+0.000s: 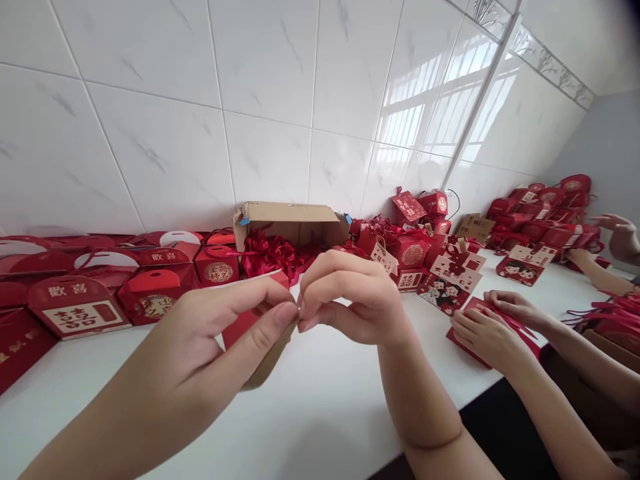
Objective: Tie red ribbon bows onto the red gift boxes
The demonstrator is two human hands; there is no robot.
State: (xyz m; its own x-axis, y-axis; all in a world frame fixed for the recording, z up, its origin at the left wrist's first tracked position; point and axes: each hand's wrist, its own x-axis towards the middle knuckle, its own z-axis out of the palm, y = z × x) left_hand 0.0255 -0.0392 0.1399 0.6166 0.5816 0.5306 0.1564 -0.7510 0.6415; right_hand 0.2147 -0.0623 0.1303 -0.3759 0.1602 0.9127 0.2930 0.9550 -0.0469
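My left hand (225,347) is closed, with thumb and forefinger pinched on a red paper box (239,327). The hand hides most of this box; a tan curved edge shows below the thumb. Fingertip to fingertip with it, my right hand (350,293) is bent in a pinch. Whatever lies between the right fingertips is too small to make out. Behind both hands, a pile of red ribbons (270,257) spills from an open cardboard box (290,213).
Rows of red gift boxes (83,307) line the wall at left. More red boxes (413,250) are stacked at right, beside printed gift boxes (450,283). A co-worker's hands (493,327) rest on a red box on the white table (330,400). Another person's hand (620,230) is farther right.
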